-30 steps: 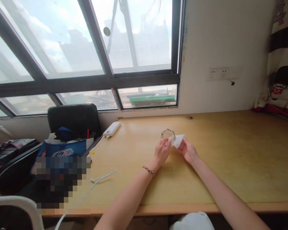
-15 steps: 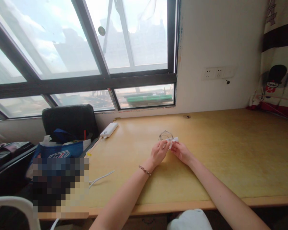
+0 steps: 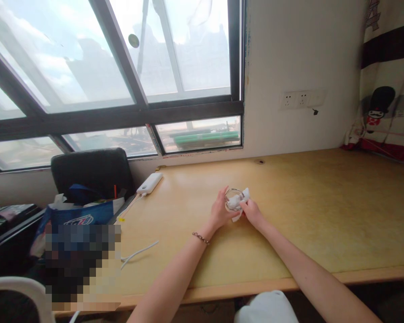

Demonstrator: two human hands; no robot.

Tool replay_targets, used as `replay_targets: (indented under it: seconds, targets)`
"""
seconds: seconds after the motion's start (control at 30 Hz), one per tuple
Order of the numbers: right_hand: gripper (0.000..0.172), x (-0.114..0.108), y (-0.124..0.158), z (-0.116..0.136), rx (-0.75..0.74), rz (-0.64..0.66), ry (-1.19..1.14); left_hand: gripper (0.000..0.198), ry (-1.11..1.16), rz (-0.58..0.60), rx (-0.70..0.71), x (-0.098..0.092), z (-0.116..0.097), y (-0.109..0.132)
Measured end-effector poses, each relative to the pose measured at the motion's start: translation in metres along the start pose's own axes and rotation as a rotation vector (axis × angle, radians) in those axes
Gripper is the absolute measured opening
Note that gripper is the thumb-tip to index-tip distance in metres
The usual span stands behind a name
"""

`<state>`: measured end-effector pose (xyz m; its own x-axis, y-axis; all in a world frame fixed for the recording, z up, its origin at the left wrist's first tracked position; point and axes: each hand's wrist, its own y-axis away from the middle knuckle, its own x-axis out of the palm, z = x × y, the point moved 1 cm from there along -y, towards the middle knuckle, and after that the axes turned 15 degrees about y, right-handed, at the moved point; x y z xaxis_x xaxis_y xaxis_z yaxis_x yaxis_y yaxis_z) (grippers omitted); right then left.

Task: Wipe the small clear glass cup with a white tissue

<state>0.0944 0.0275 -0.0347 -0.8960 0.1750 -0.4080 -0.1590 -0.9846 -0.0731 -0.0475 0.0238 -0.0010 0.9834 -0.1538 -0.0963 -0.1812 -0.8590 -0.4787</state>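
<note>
Two bare forearms (image 3: 175, 273), both cut off by the lower edge, crossed the front of one wooden desk (image 3: 309, 220); one bracelet (image 3: 201, 238) circled the left wrist. At five o'clock from the glass bowl, one pale cloth-covered shape (image 3: 267, 308) was cropped at the bottom.

One clear glass bowl (image 3: 229, 197) was between the hands over the desk; whether it touched the wood could not be told. The left hand (image 3: 220, 211), at its eight o'clock, was curled around the side, thumb below. The right hand (image 3: 251, 212), at four o'clock, pinched one white tissue (image 3: 245, 194), most of its fingertips hidden. White showed through the glass, but how far the tissue went inside was unclear.

One white cable (image 3: 139, 251) lay at eight o'clock, running toward a pixelated patch that covered part of one blue bag (image 3: 82, 215). At nine o'clock lay one white power bank (image 3: 150, 183), beyond it one black chair (image 3: 90, 170). Two wall sockets (image 3: 295, 99) were at one o'clock, one curtain (image 3: 387, 58), cropped, at two.
</note>
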Motion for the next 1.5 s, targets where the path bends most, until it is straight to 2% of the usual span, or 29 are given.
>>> replay_targets:
  seconds: [0.07,0.13,0.23,0.37,0.47,0.53,0.67,0.77,0.87,0.93,1.07,1.13,1.2,1.27,1.37,1.43,1.5]
  targets:
    - [0.019,-0.003,0.004,0.003,-0.019,-0.029,0.116,0.078,0.052,0.086,-0.026,0.0,-0.002,0.0]
    - [0.027,-0.006,0.009,0.007,-0.038,0.003,0.192,0.074,0.116,0.138,-0.037,0.0,-0.004,0.0]
    - [0.038,-0.012,0.012,0.012,-0.104,0.009,0.285,0.075,0.272,0.131,-0.075,0.001,-0.001,-0.001]
    - [0.039,-0.021,0.007,0.014,-0.198,-0.231,0.41,0.072,0.557,0.123,-0.191,0.002,0.01,-0.006]
    - [0.026,-0.024,0.002,0.012,-0.189,-0.339,0.348,0.068,0.642,0.144,-0.234,0.003,0.018,-0.008]
    - [0.022,-0.024,0.0,0.011,-0.158,-0.317,0.236,0.068,0.636,0.11,-0.237,0.002,0.02,-0.009]
    - [0.027,-0.022,0.0,0.014,-0.11,-0.246,0.062,0.065,0.617,0.015,-0.256,-0.002,0.019,-0.01]
    - [0.036,-0.022,0.003,0.02,-0.111,-0.109,-0.149,0.063,0.618,-0.013,-0.238,-0.004,0.018,-0.011]
    - [0.05,-0.022,0.003,0.021,-0.049,-0.008,-0.313,0.068,0.592,0.001,-0.214,-0.003,0.018,-0.011]
    - [0.052,-0.02,0.001,0.016,-0.014,-0.018,-0.25,0.075,0.577,0.047,-0.198,-0.001,0.019,-0.01]
    - [0.033,-0.013,-0.007,0.0,0.023,-0.164,0.063,0.083,0.548,0.198,-0.162,0.006,0.02,-0.004]
    - [0.03,-0.01,-0.009,-0.006,0.028,-0.145,0.112,0.083,0.493,0.227,-0.141,0.008,0.019,-0.001]
    - [0.022,-0.009,-0.008,-0.007,-0.008,-0.052,0.148,0.083,0.446,0.226,-0.13,0.01,0.018,0.001]
    - [0.02,-0.011,-0.005,-0.002,-0.073,-0.043,0.243,0.084,0.448,0.203,-0.132,0.011,0.016,0.001]
    - [0.029,-0.02,0.004,0.012,-0.179,-0.2,0.401,0.083,0.525,0.135,-0.181,0.011,0.012,0.0]
    - [0.032,-0.025,0.01,0.019,-0.25,-0.273,0.429,0.068,0.596,0.11,-0.251,0.011,0.012,-0.001]
    - [0.032,-0.026,0.013,0.024,-0.295,-0.29,0.416,0.049,0.668,0.085,-0.333,0.01,0.014,-0.003]
